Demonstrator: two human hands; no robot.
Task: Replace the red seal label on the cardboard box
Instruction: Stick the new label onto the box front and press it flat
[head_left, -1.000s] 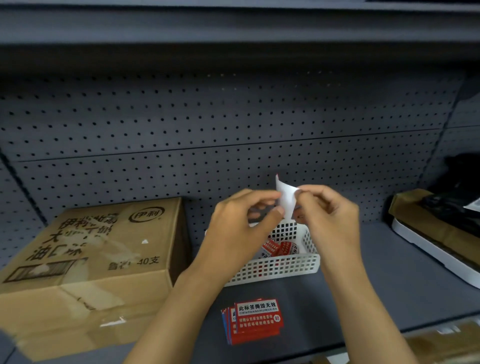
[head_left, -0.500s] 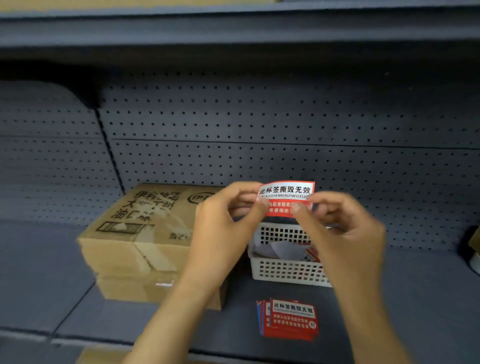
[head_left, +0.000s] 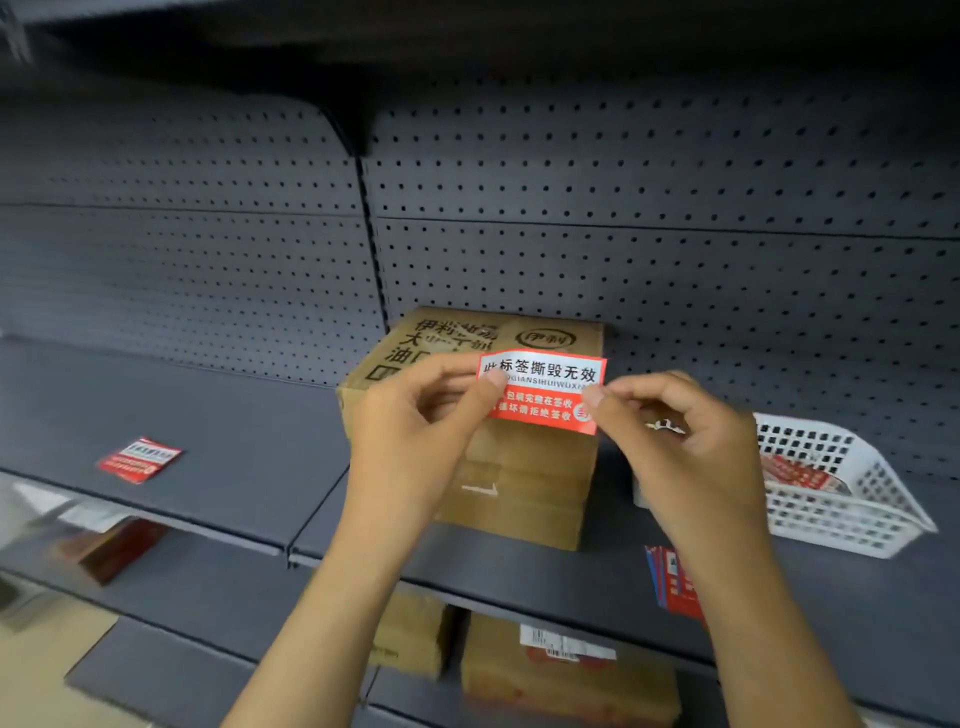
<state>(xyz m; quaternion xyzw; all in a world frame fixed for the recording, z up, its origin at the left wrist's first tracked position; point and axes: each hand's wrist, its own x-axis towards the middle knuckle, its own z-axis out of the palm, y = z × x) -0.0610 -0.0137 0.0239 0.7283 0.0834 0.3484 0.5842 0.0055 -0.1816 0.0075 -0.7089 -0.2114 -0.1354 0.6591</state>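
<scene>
Red seal label (head_left: 543, 393) held flat, print facing camera, in front of cardboard box (head_left: 524, 467) at back of shelf (head_left: 208, 415). Loose label (head_left: 139, 460) near shelf's front edge, far left. Left hand (head_left: 415, 431) pinching label's left edge, right hand (head_left: 691, 447) pinching its lower right corner. Label stack (head_left: 672, 582) at front edge, white basket (head_left: 841, 488) right of box, red scraps inside.

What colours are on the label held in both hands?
Red label with a white top band carrying black characters; white text on the red below. Head view, the only one.
</scene>
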